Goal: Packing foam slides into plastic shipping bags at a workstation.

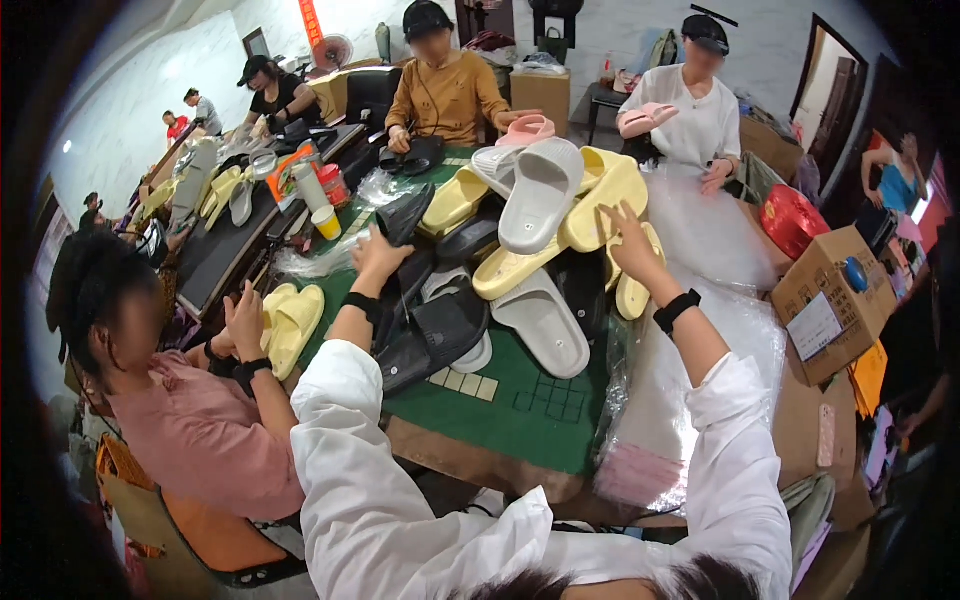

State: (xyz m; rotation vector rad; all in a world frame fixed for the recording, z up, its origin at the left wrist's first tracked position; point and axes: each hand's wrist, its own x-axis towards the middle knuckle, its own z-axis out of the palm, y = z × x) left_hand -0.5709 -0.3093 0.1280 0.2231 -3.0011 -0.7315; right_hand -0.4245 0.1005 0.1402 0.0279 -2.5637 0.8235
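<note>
At two o'clock, right hand [636, 248] spread wide at yellow slide [607, 188]; at ten, left hand [378, 260] splayed near black slide [408, 212]. Hasty tug could topple stacked grey slide [541, 195].

Print marks the red banner [311, 22], brown carton [862, 312] and white label [814, 326].

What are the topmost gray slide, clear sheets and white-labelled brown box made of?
Gray slide: probably molded foam or rubber; matte, thick rounded sole.
Clear sheets: likely thin plastic film; glossy, see-through, bright glare.
Brown box: apparently cardboard; matte, flat panels, folded edges.
</note>
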